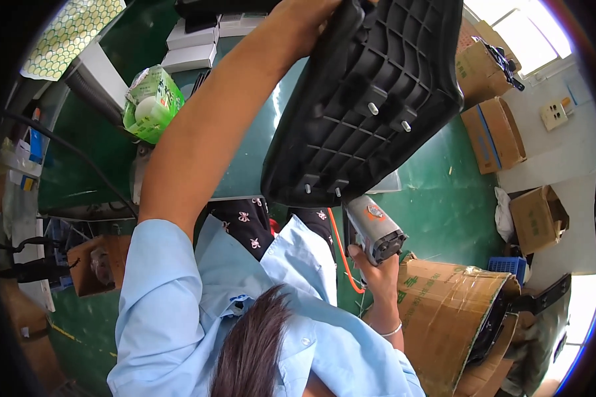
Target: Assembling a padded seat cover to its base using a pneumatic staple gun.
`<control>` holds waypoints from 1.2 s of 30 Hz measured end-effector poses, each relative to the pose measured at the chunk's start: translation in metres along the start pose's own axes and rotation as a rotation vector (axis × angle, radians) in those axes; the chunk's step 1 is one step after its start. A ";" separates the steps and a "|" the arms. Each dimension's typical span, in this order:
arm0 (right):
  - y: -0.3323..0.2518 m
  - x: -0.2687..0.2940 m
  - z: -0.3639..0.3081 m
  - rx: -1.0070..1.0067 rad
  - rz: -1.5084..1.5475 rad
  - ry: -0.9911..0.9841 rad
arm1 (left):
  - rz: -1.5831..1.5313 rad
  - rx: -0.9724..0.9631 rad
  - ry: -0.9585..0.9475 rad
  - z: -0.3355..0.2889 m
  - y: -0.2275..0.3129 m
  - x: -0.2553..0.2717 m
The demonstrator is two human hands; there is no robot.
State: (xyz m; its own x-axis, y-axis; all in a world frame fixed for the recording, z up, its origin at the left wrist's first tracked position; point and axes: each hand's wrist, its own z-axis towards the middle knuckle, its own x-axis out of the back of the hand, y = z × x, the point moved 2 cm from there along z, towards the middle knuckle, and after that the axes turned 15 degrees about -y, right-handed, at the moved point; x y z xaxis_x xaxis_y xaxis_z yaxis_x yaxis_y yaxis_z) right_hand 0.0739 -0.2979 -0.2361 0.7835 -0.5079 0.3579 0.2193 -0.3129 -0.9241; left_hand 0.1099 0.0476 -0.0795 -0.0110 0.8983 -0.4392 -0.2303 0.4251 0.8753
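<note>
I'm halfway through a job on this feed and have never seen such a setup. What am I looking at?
There is no robot here, just a person's two bare hands. The one picture comes from a wide fisheye camera on their head, looking down, so straight edges bend near the rim. The left hand, partly hidden at the top, seems to hold up a black ribbed panel with four metal bolts sticking out. The right hand grips a grey power tool. White boxes sit toward the far side of the table, and a green carton shows to the left.
</note>
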 end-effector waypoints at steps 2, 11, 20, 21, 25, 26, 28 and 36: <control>-0.003 0.002 0.004 0.021 -0.003 0.028 | 0.015 -0.204 -0.046 -0.002 0.001 -0.019; 0.002 0.006 -0.013 -0.007 -0.088 0.094 | 0.122 -0.352 0.080 -0.022 0.005 -0.033; -0.010 0.005 0.016 -0.144 -0.213 -0.021 | 0.265 -0.440 0.152 -0.031 0.014 -0.052; -0.011 0.004 0.015 -0.139 -0.216 -0.025 | 0.294 -0.439 0.169 -0.032 0.014 -0.049; -0.011 0.001 0.003 -0.016 0.008 0.035 | 0.274 -0.437 0.141 -0.036 0.010 -0.040; -0.008 0.001 0.004 -0.021 0.009 0.035 | 0.271 -0.433 0.141 -0.038 0.009 -0.038; 0.002 -0.001 0.012 -0.181 0.052 -0.108 | 0.174 -0.442 0.079 -0.038 0.012 -0.033; -0.023 -0.015 0.003 -0.108 0.215 -0.131 | 0.199 -0.475 0.215 -0.054 0.009 -0.033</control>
State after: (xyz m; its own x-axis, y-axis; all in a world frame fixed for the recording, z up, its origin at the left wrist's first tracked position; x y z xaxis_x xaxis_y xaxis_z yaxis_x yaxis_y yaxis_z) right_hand 0.0590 -0.2803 -0.2204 0.8755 -0.4659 0.1279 -0.0184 -0.2968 -0.9548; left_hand 0.0553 0.0156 -0.0682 -0.2861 0.8922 -0.3496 -0.6159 0.1082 0.7803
